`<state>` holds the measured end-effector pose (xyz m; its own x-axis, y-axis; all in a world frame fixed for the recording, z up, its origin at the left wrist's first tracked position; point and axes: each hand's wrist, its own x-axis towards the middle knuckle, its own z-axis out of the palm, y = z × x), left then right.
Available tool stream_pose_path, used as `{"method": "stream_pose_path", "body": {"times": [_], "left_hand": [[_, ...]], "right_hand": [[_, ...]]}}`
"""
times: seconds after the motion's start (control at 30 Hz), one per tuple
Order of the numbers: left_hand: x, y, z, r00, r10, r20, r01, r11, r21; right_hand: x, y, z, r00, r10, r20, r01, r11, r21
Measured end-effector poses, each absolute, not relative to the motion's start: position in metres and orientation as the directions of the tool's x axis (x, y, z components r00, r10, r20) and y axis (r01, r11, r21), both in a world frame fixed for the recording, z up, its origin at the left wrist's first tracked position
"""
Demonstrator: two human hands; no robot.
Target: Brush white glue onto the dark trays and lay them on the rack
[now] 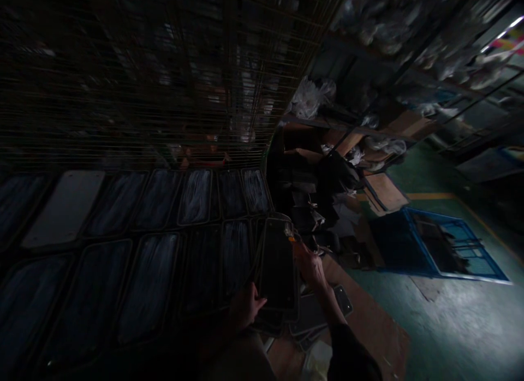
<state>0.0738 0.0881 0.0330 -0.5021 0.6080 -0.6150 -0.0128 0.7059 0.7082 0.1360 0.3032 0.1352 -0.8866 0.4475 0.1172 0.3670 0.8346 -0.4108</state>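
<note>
A dark rectangular panel [279, 263] with rounded corners and a pale rim lies on top of other panels at the front centre. My left hand [246, 305] is at its lower left edge, thumb over the edge and fingers curled. At the upper right corner of this panel, my right hand [310, 265] is closed around a small brush [290, 234] with an orange part and a pale end; dim light hides its detail. To the left, two rows of similar panels carry streaky whitish smears, among them a streaked panel [148, 285]. One plain light panel [65, 207] lies in the back row.
Wire mesh [221, 97] rises behind the rows. More dark panels [315, 313] are stacked on a brown board [368, 321] at the right. Beyond are dark stacked pieces [301, 190], a blue crate [434, 244] on the green floor, and shelves with plastic bags [309, 97].
</note>
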Motion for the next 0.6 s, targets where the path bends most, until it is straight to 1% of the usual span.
{"method": "stream_pose_path", "body": {"times": [0.1,0.23,0.43,0.6], "left_hand": [[0.073,0.089,0.031,-0.453,0.590,-0.668,-0.113,0.705,0.700],[0.071,0.089,0.024,-0.391,0.620,-0.681,-0.191,0.669,0.719],[0.068,0.088,0.022,-0.344,0.635,-0.692,-0.279,0.634,0.721],[0.067,0.086,0.029,-0.319,0.633,-0.705,-0.338,0.619,0.709]], "right_hand": [[0.133,0.307,0.140,-0.870,0.473,0.141,0.372,0.816,-0.443],[0.123,0.316,0.139,-0.887,0.437,0.148,0.341,0.837,-0.427],[0.155,0.297,0.130,-0.921,0.387,0.054,0.337,0.858,-0.388],[0.200,0.258,0.137,-0.926,0.376,-0.017,0.349,0.841,-0.414]]}}
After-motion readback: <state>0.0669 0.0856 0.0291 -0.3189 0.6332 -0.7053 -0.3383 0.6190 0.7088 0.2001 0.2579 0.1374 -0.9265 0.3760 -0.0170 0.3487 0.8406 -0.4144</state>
